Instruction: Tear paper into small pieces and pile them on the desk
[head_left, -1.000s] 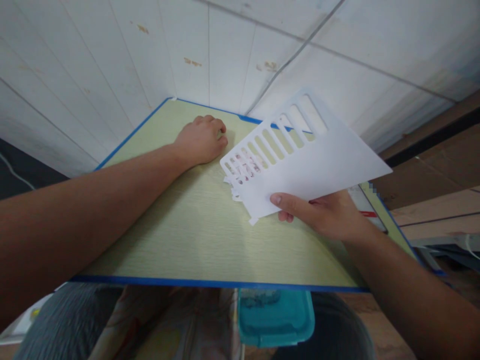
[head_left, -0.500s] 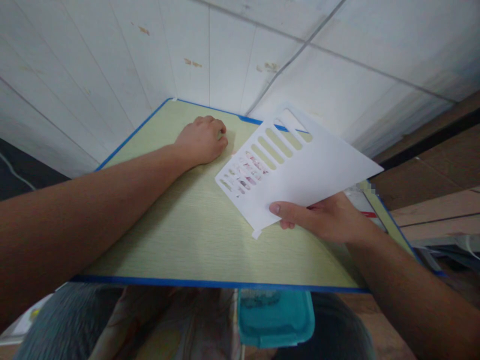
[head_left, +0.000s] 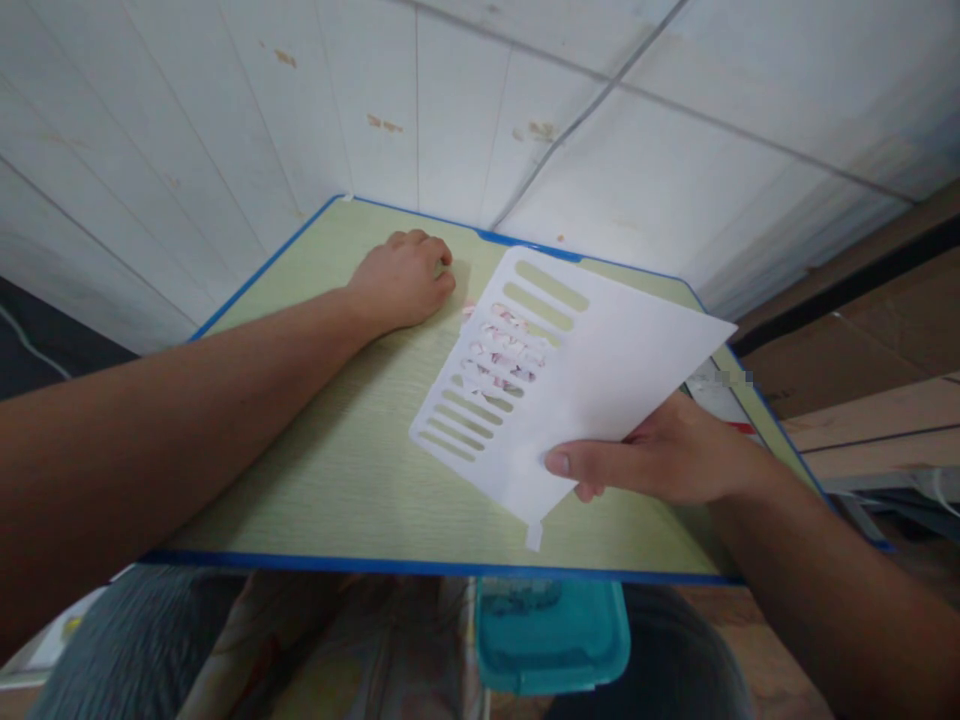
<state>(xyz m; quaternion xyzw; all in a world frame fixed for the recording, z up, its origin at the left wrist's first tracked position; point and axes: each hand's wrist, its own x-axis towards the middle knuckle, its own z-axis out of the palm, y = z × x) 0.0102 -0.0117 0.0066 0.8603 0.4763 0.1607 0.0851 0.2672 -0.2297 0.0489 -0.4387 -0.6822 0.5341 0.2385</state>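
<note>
My right hand (head_left: 660,455) grips a white card (head_left: 600,370) by its near right edge, thumb on top and fingers underneath. Rounded slots run in a row along the card's left side, and a small tab sticks out at its near corner. Small pinkish pieces (head_left: 501,345) show through the middle slots; a bit of them peeks past the card's left edge. The card is held tilted over the pale green tabletop (head_left: 345,450). My left hand (head_left: 405,280) rests curled on the tabletop, left of the card. Its palm is hidden, so any contents cannot be seen.
Blue edging (head_left: 442,565) borders the folding table. A white panelled wall (head_left: 450,100) with a grey cable (head_left: 570,130) rises behind. Below the front edge sits a teal-lidded box (head_left: 551,640) between my legs. Brown cardboard (head_left: 847,360) stands at the right.
My right hand has brought the card lower and nearer, turning it so its slotted side swings towards me. More slots now lie over the pinkish pieces. My left hand has stayed put.
</note>
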